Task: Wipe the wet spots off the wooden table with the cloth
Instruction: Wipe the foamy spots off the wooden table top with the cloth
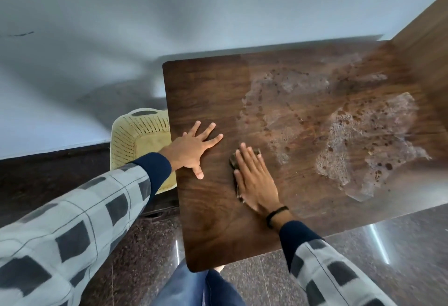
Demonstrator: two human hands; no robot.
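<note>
A dark wooden table (213, 228) fills the middle of the view. Wide wet patches (363, 140) with droplets cover its far and right part. My right hand (254, 179) lies flat, fingers together, pressing a small dark brown cloth (234, 162) onto the table just left of the wet area; most of the cloth is hidden under the palm. My left hand (194, 150) rests flat on the dry wood near the table's left edge, fingers spread, holding nothing.
A cream perforated plastic basket (135, 140) stands on the floor against the table's left edge. A pale wall runs behind. A wooden panel (426, 38) rises at the table's far right. Dark speckled floor (388, 245) lies below, with my legs at the near edge.
</note>
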